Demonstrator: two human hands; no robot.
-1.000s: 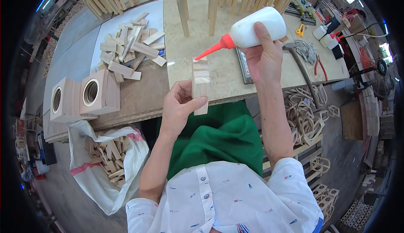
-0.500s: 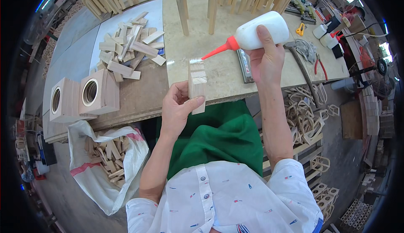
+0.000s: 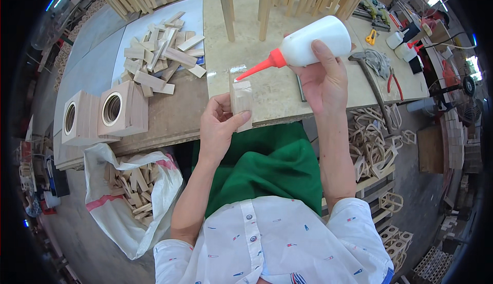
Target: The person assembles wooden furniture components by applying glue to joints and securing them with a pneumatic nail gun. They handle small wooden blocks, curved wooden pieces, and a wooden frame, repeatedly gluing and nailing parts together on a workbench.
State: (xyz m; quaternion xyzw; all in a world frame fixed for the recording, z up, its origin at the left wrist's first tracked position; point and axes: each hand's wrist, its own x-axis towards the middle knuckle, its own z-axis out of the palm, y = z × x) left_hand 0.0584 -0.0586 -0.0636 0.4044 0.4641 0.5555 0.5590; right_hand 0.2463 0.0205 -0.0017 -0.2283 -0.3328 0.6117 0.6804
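My left hand [image 3: 218, 127] pinches a small stack of pale wooden blocks [image 3: 242, 99] upright at the near edge of the workbench, thumb across the front. The pieces' upper ends look shiny and wet. In my right hand [image 3: 326, 81] is a white squeeze bottle [image 3: 316, 40], tilted with its red nozzle [image 3: 259, 67] pointing down to the left. The nozzle tip is at the upper left end of the stack; whether it touches cannot be made out. Behind lies a heap of loose wood pieces [image 3: 154, 61] on the bench.
Two wooden boxes with round holes [image 3: 123, 109] stand left on the workbench [image 3: 169, 117]. Bent wooden frames [image 3: 246, 7] stand at the back. A hammer [image 3: 377, 91], red-handled pliers [image 3: 395, 84] and a grey cloth [image 3: 378, 63] lie right. A white sack [image 3: 159, 217] of offcuts sits below left.
The bottle has shifted left and tilted, bringing its nozzle tip down and left along the upper end of the wooden blocks. My left hand holds the stack with its face turned slightly.
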